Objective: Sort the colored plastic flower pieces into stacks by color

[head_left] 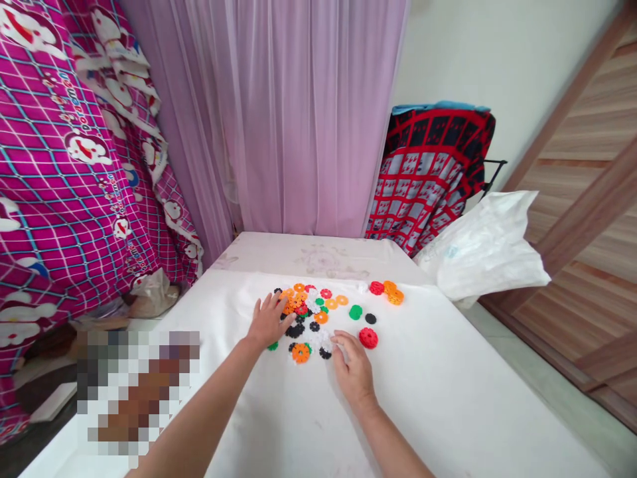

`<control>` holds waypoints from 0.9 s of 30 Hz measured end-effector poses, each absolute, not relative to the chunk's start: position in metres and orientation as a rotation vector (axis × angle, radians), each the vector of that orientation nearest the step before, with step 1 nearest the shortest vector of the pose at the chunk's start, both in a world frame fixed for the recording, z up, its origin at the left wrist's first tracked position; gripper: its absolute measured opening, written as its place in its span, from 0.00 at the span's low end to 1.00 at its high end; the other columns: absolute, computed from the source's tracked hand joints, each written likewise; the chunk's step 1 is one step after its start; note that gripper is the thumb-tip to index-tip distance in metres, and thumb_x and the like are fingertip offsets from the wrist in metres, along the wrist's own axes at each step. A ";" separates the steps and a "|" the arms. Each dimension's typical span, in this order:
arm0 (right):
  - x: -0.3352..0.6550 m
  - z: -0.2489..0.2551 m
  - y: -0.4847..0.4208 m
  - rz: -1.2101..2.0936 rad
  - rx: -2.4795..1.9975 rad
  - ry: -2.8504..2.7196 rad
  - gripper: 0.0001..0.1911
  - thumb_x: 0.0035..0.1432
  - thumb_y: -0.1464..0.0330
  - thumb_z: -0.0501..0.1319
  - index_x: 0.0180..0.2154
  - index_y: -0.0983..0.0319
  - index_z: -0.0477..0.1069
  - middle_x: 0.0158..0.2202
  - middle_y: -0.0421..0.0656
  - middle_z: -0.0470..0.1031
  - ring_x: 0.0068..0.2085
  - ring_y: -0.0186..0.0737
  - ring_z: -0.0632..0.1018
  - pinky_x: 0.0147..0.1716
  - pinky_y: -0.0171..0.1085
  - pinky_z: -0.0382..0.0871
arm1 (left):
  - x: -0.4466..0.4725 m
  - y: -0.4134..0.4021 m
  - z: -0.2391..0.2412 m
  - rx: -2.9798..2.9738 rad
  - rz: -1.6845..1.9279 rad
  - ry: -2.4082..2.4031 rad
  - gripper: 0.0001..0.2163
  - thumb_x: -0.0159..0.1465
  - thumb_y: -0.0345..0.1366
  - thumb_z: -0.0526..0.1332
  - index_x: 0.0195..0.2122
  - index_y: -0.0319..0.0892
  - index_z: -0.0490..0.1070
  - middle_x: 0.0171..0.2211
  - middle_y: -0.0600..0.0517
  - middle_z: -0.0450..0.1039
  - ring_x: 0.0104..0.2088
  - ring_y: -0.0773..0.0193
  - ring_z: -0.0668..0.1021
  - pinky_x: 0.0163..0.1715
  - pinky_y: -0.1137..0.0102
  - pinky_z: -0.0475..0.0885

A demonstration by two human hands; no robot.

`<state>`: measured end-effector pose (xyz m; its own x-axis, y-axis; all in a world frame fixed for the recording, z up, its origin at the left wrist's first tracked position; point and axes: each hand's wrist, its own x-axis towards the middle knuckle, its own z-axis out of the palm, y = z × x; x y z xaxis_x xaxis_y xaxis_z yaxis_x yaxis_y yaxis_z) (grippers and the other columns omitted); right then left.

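Observation:
Notched plastic snowflake discs in orange, red, black, white and green lie in a loose heap on the white cloth. My left hand rests at the heap's left side, fingers spread over orange discs and black discs. At the near right of the heap is my right hand, its fingers curved and apart beside white discs and a black disc. An orange disc lies between the hands. Right of the heap sit a red stack, a green stack and another black disc.
Farther back on the cloth are another red stack, orange stacks and a white disc. A white plastic bag stands past the table's right edge. Purple curtains hang behind; a pixelated patch covers the left.

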<state>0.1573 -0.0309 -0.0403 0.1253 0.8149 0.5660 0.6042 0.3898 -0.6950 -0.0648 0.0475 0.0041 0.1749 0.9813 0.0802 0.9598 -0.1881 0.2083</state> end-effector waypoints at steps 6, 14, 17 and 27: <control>0.160 -0.050 -0.030 0.374 -1.296 -1.462 0.12 0.61 0.65 0.53 0.38 0.57 0.74 0.44 0.48 0.78 0.47 0.45 0.78 0.43 0.43 0.74 | -0.041 0.078 0.014 2.281 0.115 1.852 0.30 0.64 0.59 0.49 0.65 0.56 0.58 0.69 0.44 0.52 0.68 0.40 0.54 0.59 0.33 0.47; 0.160 -0.042 -0.033 0.483 -1.266 -1.445 0.12 0.60 0.65 0.53 0.36 0.57 0.75 0.42 0.47 0.80 0.43 0.42 0.79 0.38 0.37 0.75 | -0.060 0.017 0.005 2.554 0.109 1.514 0.32 0.65 0.60 0.45 0.67 0.55 0.51 0.70 0.46 0.48 0.69 0.45 0.51 0.63 0.37 0.38; 0.160 -0.041 -0.032 0.485 -1.262 -1.440 0.13 0.59 0.64 0.54 0.36 0.58 0.76 0.41 0.47 0.80 0.43 0.42 0.79 0.37 0.36 0.75 | -0.074 0.002 -0.002 2.568 0.161 1.621 0.36 0.64 0.61 0.45 0.69 0.47 0.49 0.69 0.44 0.49 0.69 0.46 0.52 0.64 0.40 0.39; 0.161 -0.039 -0.033 0.338 -1.323 -1.595 0.13 0.61 0.64 0.52 0.37 0.59 0.75 0.36 0.45 0.80 0.38 0.40 0.78 0.36 0.37 0.71 | -0.082 -0.020 -0.020 2.104 0.488 2.138 0.34 0.64 0.56 0.50 0.64 0.34 0.61 0.66 0.37 0.55 0.67 0.42 0.56 0.65 0.44 0.49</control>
<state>0.1613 -0.0334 -0.0388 0.0925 0.8589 0.5036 0.5813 0.3640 -0.7277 -0.0822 -0.0197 -0.0200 -0.0387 0.9880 0.1497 0.9550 -0.0075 0.2965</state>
